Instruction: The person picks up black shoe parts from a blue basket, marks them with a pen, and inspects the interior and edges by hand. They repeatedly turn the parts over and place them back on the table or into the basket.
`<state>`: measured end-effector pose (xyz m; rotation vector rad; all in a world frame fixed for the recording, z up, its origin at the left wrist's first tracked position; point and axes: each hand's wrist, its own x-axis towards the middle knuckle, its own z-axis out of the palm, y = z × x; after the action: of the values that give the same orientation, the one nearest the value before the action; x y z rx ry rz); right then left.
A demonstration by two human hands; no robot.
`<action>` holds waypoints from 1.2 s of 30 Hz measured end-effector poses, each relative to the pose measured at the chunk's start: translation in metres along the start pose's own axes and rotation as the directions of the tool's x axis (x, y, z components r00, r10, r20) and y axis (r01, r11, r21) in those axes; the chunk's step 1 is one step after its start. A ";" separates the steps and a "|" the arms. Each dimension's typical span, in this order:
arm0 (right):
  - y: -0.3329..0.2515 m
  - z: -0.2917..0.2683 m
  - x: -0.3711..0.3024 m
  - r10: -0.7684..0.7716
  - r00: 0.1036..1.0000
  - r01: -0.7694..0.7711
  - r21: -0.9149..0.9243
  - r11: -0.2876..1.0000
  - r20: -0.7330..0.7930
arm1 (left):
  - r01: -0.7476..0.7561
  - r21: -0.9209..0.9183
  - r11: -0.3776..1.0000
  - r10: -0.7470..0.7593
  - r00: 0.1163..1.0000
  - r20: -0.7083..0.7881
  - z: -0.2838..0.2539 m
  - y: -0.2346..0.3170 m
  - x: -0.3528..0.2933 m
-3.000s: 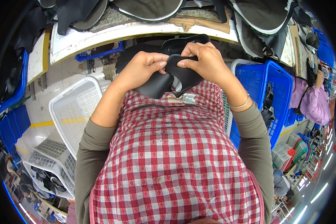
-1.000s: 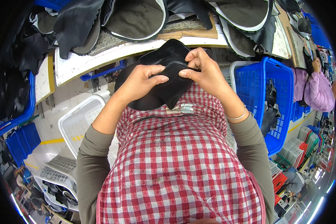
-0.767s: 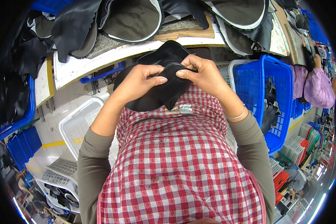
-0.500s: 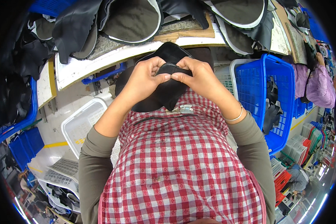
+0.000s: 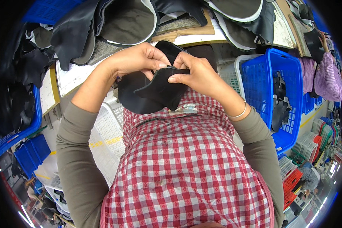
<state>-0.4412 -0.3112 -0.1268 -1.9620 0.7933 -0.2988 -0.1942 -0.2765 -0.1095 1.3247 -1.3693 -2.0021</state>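
A stitched black leather piece, possibly a shoe upper, hangs in front of my apron with its folded upper edge raised. My right hand grips that edge between thumb and bent fingers. At the same edge, my left hand closes in a pinch, its fingertips against the leather and partly hidden by it. A rounded black flap of leather spreads below my left hand, and another black part stands up behind both hands.
Ahead is a white worktable bearing several black leather pieces with grey lining. A blue basket holding black pieces stands at right, and a white basket at left. Another person's checked sleeve shows far right.
My left hand has shifted up, its elbow swinging outward, and its grip on the leather edge has changed. The leather has turned, showing more of its front face. My right hand stays on the edge.
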 end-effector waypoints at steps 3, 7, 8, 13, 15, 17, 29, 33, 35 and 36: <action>0.000 -0.001 -0.001 -0.016 0.999 0.017 0.003 1.000 -0.040 | -0.029 0.220 0.975 0.035 0.999 -0.024 0.009 0.013 -0.001; 0.001 0.004 -0.002 -0.039 0.995 0.039 -0.002 0.999 -0.090 | -0.025 0.278 0.960 0.055 0.994 -0.098 0.016 0.015 -0.003; 0.001 0.005 -0.001 -0.050 0.994 0.049 -0.017 0.999 -0.101 | 0.030 0.235 0.972 -0.001 0.993 -0.120 0.015 0.012 -0.003; 0.008 0.011 0.001 -0.074 0.989 0.074 -0.011 0.997 -0.127 | 0.093 -0.051 0.994 -0.101 0.977 -0.188 0.011 -0.008 -0.001; 0.012 0.014 0.001 -0.131 0.973 0.124 -0.049 0.991 -0.191 | 0.069 -0.083 0.994 -0.084 0.980 -0.183 0.019 -0.004 -0.005; 0.016 0.018 0.000 -0.199 0.961 0.185 -0.086 0.979 -0.192 | 0.108 0.167 0.980 -0.062 0.964 -0.259 0.028 0.011 -0.012; 0.030 0.019 -0.005 -0.246 0.933 0.257 0.007 0.967 -0.264 | 0.015 0.957 0.289 0.654 0.728 -0.209 0.069 0.005 -0.009; 0.037 -0.001 -0.017 0.031 0.997 -0.025 0.082 0.996 -0.072 | -0.087 0.204 0.975 0.188 0.810 -0.555 0.095 -0.001 -0.014; 0.033 -0.006 -0.020 -0.175 0.982 0.191 0.391 0.900 -0.076 | -0.021 0.609 0.793 0.438 0.714 -0.546 0.110 -0.005 -0.016; 0.030 -0.012 -0.021 -0.272 0.961 0.275 0.115 0.955 -0.040 | -0.062 0.643 0.763 0.509 0.671 -0.539 0.112 -0.010 -0.016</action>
<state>-0.4747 -0.3157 -0.1439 -1.9565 0.5038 -0.5229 -0.2803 -0.2027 -0.1010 1.6996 -1.6918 -0.6887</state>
